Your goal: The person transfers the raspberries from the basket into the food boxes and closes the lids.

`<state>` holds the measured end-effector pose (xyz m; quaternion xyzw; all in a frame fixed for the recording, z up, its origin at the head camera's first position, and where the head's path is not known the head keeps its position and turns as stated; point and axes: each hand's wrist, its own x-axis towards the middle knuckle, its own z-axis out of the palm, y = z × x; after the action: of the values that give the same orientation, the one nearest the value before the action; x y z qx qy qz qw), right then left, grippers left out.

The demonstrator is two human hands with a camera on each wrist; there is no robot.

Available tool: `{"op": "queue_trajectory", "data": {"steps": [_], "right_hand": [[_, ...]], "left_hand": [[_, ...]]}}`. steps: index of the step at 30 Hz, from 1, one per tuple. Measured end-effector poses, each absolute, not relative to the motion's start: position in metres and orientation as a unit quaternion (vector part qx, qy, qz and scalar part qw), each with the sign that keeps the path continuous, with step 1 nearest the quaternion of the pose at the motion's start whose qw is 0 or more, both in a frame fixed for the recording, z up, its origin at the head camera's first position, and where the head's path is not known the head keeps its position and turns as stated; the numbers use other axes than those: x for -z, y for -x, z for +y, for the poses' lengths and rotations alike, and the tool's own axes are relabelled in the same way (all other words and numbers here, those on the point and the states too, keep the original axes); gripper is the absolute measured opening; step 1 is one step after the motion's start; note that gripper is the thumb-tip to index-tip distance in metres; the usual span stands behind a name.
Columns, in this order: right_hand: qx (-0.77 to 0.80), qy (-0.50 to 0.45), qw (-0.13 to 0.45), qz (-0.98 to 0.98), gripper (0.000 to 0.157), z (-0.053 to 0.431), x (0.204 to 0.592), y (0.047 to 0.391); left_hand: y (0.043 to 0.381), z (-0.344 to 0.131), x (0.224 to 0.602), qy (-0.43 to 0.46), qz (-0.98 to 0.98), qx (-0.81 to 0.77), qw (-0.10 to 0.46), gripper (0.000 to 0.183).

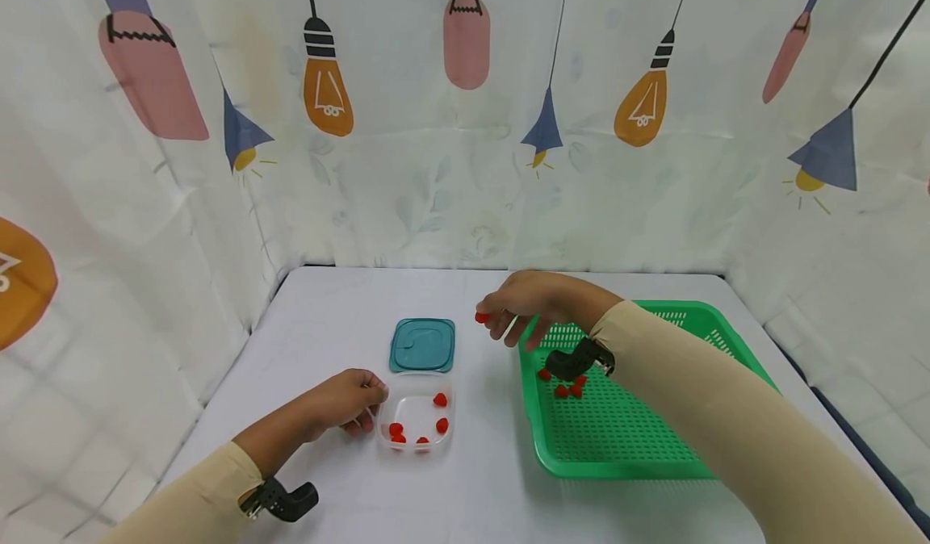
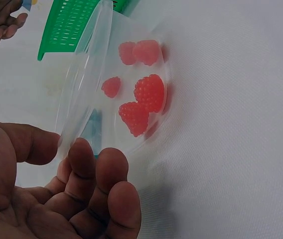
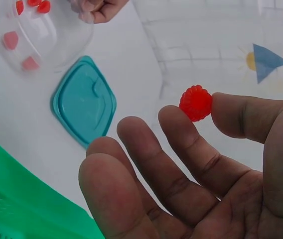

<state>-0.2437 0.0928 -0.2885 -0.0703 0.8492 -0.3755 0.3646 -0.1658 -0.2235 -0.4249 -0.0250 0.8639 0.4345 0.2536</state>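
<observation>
Between thumb and index fingertip, my right hand [image 1: 534, 306] pinches a red raspberry [image 3: 196, 103], held up over the left edge of the green basket [image 1: 617, 469]. My left hand [image 1: 352, 403] grips the rim of a clear plastic container [image 1: 414, 415] at its left side, thumb outside and fingertips at the wall. Several raspberries [image 2: 149, 93] lie on the container's bottom, spread along its sides. More raspberries [image 1: 562, 391] sit in a small group in the left part of the basket, partly below my right wrist.
A teal square lid [image 1: 423, 345] lies flat on the white table [image 1: 341, 302], just behind the container. The basket takes up the table's right side, partly covered by my right sleeve [image 1: 690, 399]. A patterned curtain [image 1: 407, 181] encloses the back and sides.
</observation>
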Motion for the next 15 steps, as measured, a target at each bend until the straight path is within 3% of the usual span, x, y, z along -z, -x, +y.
{"op": "queue_trajectory", "data": {"steps": [15], "right_hand": [[0.372, 0.085, 0.382, 0.842, 0.031, 0.076, 0.299, 0.237]], "left_hand": [[0.166, -0.223, 0.425, 0.025, 0.863, -0.435, 0.255, 0.019]]}}
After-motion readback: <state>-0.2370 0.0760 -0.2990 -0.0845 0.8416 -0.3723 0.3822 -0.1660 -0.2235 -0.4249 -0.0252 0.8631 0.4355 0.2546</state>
